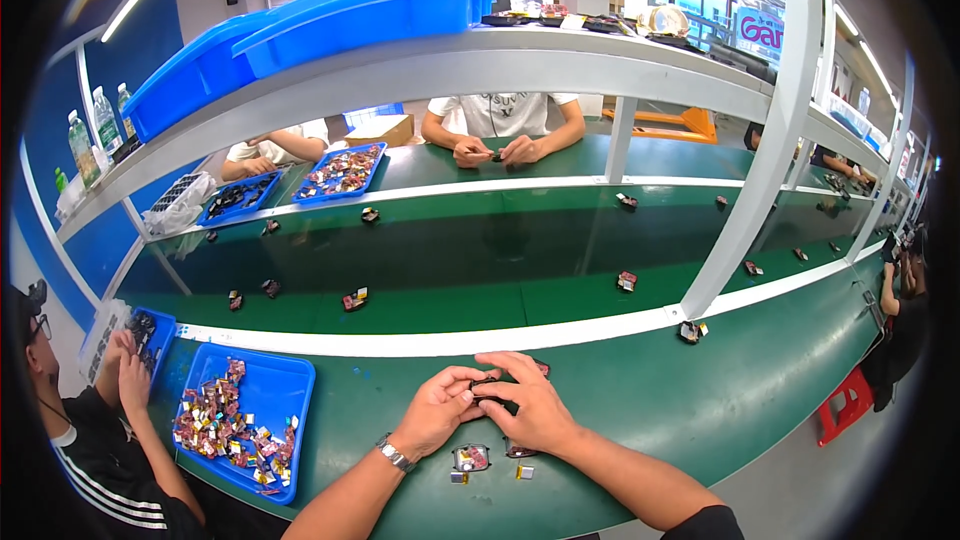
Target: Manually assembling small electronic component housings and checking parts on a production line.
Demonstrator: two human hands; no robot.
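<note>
Over the green bench [620, 440], my left hand [432, 415] and my right hand [532, 412] meet with curled fingers around a small black plastic housing [509, 406]. Most of that housing is hidden by my fingers. Just below them lies a black-rimmed case with a reddish circuit board [471, 457], a small silver-and-yellow battery [459, 478] beside it. Another such case [517, 448] is partly covered by my right hand, with a second battery [525, 473] beneath it. One more reddish part [543, 368] shows behind my right fingers.
Left of me, a blue tray [308, 390] holds many circuit boards with batteries. A co-worker's hands [128, 370] are at a tray of black parts. A white rail [430, 345] borders the belt [450, 280] carrying scattered assemblies. A post [750, 140] supports the overhead shelf [600, 55].
</note>
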